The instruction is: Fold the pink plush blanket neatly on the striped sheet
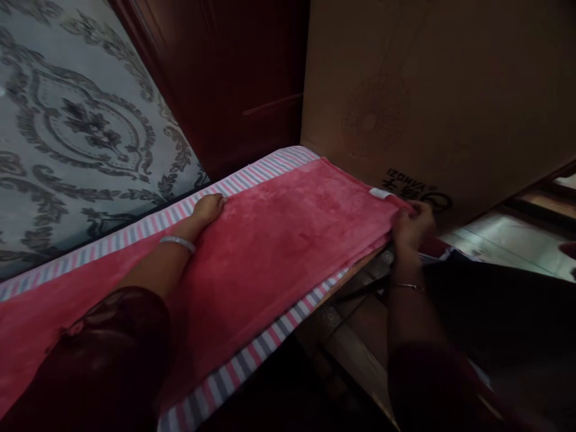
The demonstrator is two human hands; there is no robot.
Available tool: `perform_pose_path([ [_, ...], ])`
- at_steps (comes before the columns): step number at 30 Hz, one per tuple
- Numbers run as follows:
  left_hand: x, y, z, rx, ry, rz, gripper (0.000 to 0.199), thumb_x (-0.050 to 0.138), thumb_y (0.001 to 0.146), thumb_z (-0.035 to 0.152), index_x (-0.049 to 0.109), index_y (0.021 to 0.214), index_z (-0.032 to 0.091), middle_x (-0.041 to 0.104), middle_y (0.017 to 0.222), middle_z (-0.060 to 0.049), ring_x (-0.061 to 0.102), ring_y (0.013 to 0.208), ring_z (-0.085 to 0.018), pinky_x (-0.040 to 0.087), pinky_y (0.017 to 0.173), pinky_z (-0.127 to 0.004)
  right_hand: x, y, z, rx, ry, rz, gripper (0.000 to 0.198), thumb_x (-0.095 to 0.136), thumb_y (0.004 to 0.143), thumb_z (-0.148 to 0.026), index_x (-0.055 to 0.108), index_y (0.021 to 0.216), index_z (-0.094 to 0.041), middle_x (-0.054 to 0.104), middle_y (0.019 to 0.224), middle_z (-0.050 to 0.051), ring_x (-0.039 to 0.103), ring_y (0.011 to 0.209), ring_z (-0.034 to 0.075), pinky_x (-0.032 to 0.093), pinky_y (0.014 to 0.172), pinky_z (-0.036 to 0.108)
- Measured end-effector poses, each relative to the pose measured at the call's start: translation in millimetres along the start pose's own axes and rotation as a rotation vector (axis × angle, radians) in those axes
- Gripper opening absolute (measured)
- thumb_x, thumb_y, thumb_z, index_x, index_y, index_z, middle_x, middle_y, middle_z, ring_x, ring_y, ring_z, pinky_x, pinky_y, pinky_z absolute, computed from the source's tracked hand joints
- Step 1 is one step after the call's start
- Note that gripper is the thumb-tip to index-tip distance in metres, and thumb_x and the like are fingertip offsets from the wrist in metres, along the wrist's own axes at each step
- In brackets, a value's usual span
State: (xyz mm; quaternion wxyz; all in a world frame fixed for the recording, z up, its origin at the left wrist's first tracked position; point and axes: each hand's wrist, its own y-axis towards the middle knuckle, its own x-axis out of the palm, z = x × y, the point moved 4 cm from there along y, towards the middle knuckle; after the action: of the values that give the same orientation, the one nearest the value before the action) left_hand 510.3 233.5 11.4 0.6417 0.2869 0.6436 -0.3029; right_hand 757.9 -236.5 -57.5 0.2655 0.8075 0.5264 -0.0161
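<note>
"what's there?"
"a striped board (288, 157), with a red cloth (292, 222) lying along it."
"what touches the cloth?"
"right hand (413, 225) grips its end corner; left hand (209, 207), curled closed, rests at its far edge. whether pinching, i can't tell."

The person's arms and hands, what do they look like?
The left sleeve and right sleeve are dark maroon. By the left hand is a broad pale bracelet; by the right hand, a thin bracelet. Both hands are bare.

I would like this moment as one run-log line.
left hand: at edge of red cloth | right hand: gripping its corner, near white label | striped cover: under red cloth
</note>
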Motion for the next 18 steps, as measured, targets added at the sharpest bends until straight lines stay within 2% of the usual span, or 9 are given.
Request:
perform_pose_path([
  [4, -3.5, -4.2, -0.9, -0.053, 0.032, 0.078, 0.041, 0.032, 0.102, 0.039, 0.066, 0.110, 0.019, 0.071, 0.116, -0.011, 0.062, 0.113, -0.031, 0.046, 0.089, -0.037, 4.7, 1.4, -0.9, 0.014, -0.018, 0.012, 0.031, 0.048, 0.068, -0.015, 0.064, 0.095, -0.017, 0.067, 0.092, 0.006, 0.062, 0.089, 0.023, 0.048, 0.093, 0.039],
  [9, -12.6, 6.2, 11.5, -0.052, -0.008, -0.024, 0.043, 0.033, 0.099, 0.042, 0.068, 0.101, 0.017, 0.071, 0.117, -0.016, 0.061, 0.117, -0.036, 0.047, 0.090, -0.042, 5.9, 0.8, -5.9, 0.035, -0.057, -0.050, 0.031, 0.049, 0.070, -0.020, 0.065, 0.096, -0.017, 0.069, 0.093, 0.008, 0.061, 0.087, 0.024, 0.048, 0.091, 0.040],
  [13, -20.2, 25.3, 52.1, 0.060, -0.130, -0.064, 0.050, 0.031, 0.099, 0.047, 0.070, 0.087, 0.018, 0.074, 0.109, -0.014, 0.063, 0.116, -0.033, 0.048, 0.093, -0.038, 4.7, -2.3, -9.7, 0.040, -0.052, -0.047, 0.031, 0.050, 0.069, -0.025, 0.067, 0.094, -0.017, 0.070, 0.093, 0.010, 0.062, 0.086, 0.026, 0.049, 0.088, 0.040],
  [18, -17.1, 63.8, 115.9, 0.160, -0.234, -0.050, 0.048, 0.036, 0.096, 0.046, 0.072, 0.082, 0.018, 0.076, 0.099, -0.015, 0.068, 0.105, -0.030, 0.050, 0.084, -0.033, 7.5, -5.8, -6.2, 0.021, -0.021, -0.021, 0.035, 0.050, 0.068, -0.033, 0.069, 0.094, -0.017, 0.071, 0.087, 0.010, 0.061, 0.079, 0.025, 0.049, 0.081, 0.038],
])
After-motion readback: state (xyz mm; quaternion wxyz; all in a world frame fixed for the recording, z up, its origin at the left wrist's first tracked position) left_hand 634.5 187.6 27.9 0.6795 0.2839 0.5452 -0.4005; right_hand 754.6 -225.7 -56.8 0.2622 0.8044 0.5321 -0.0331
